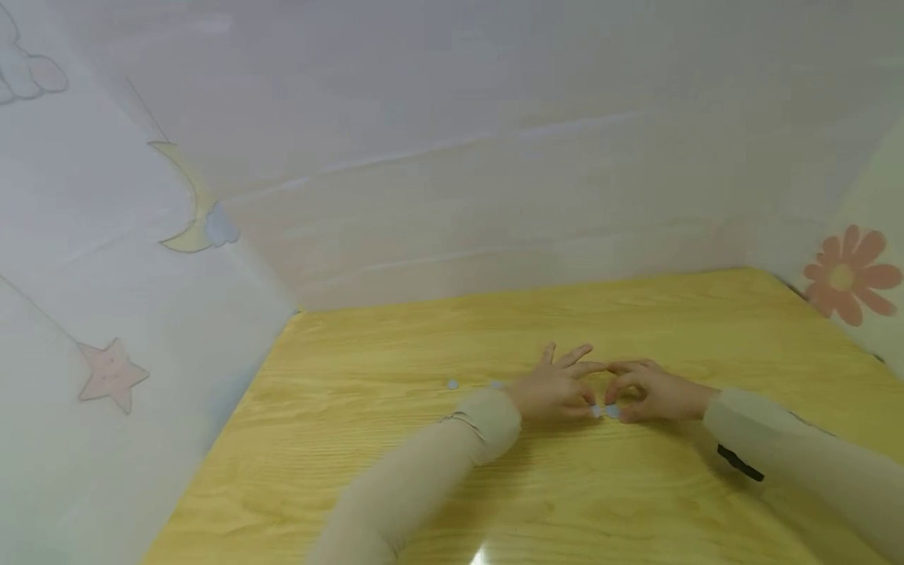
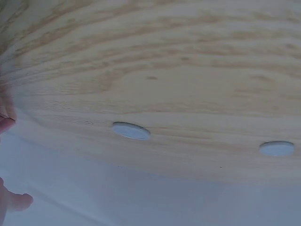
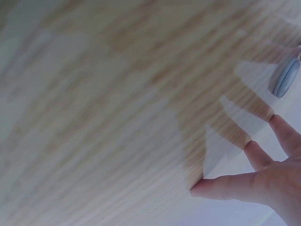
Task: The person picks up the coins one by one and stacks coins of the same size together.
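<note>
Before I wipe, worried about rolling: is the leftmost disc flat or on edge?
Flat: the leftmost disc shows its broad face upward on the table.

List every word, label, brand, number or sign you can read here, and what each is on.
None: no text can be read.
The star, moon and flower on the walls are drawings without visible lettering.
The two pale discs in the left wrist view show no marks; any on the disc at the right hand are too small to read.
</note>
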`<move>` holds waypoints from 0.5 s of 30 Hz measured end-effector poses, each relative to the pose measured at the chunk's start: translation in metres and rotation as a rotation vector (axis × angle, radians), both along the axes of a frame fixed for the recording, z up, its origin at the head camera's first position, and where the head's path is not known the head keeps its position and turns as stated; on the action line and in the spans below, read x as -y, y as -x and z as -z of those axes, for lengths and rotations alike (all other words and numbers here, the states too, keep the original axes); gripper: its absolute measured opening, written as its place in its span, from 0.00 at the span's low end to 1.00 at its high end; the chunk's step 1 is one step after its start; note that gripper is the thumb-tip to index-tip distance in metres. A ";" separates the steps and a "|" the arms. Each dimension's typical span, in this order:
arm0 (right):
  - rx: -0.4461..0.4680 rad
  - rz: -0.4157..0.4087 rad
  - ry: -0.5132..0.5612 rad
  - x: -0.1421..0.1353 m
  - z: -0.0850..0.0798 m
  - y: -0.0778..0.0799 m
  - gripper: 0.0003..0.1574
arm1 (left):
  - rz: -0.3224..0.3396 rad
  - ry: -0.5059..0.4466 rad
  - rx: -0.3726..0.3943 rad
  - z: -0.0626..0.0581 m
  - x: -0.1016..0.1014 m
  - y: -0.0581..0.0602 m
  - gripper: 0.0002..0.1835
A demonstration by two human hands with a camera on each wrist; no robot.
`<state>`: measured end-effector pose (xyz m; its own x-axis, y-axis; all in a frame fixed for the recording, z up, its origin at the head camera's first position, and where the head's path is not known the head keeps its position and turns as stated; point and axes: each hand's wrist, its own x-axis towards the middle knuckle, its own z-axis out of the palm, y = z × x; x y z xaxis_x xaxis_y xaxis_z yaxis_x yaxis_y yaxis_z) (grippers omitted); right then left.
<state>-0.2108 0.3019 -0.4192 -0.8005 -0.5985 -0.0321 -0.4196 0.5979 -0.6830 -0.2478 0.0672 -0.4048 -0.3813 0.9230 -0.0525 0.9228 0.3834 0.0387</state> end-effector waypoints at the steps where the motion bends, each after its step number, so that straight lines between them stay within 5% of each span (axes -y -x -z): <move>1: 0.001 0.001 0.007 -0.001 0.001 -0.002 0.09 | 0.008 0.002 -0.007 0.001 -0.004 -0.001 0.17; 10: 0.001 0.016 0.035 -0.003 0.005 -0.001 0.10 | -0.034 0.059 -0.040 -0.001 -0.020 -0.008 0.21; 15: 0.011 0.015 0.038 -0.003 0.007 0.003 0.11 | -0.027 0.105 -0.134 -0.002 -0.024 -0.008 0.23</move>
